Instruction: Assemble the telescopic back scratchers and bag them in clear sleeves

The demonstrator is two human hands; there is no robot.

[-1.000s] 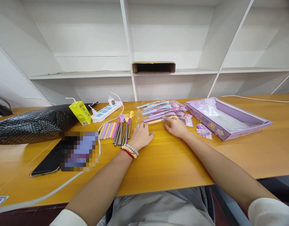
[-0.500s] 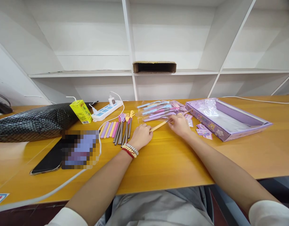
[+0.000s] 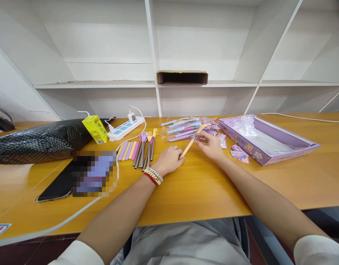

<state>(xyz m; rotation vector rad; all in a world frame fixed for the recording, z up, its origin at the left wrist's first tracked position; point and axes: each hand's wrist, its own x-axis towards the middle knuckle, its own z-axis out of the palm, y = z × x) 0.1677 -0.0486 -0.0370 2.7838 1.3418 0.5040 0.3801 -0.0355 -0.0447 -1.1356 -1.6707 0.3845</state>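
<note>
A yellow back scratcher (image 3: pixel 188 148) slants up and away between my hands, its curved yellow head at the far end. My left hand (image 3: pixel 169 159) is closed round the near end of its handle. The fingers of my right hand (image 3: pixel 209 145) pinch it near the short metal part below the head. Left of my left hand lie several loose coloured handles (image 3: pixel 128 151) and several dark rods with hand-shaped heads (image 3: pixel 144 147). Behind my hands are back scratchers in clear plastic bags (image 3: pixel 183 129), blue, pink and purple.
A purple open box (image 3: pixel 258 156) with clear plastic inside sits at the right, small purple cards (image 3: pixel 239 152) beside it. To the left are a power strip (image 3: pixel 126 129), a yellow drink carton (image 3: pixel 94 129), a black wrapped parcel (image 3: pixel 42 141), a phone (image 3: pixel 57 180) and a white cable (image 3: pixel 75 213).
The back scratcher has turned from nearly level to slanting upward, and its head now shows above my right hand. Both hands have stayed in nearly the same place.
</note>
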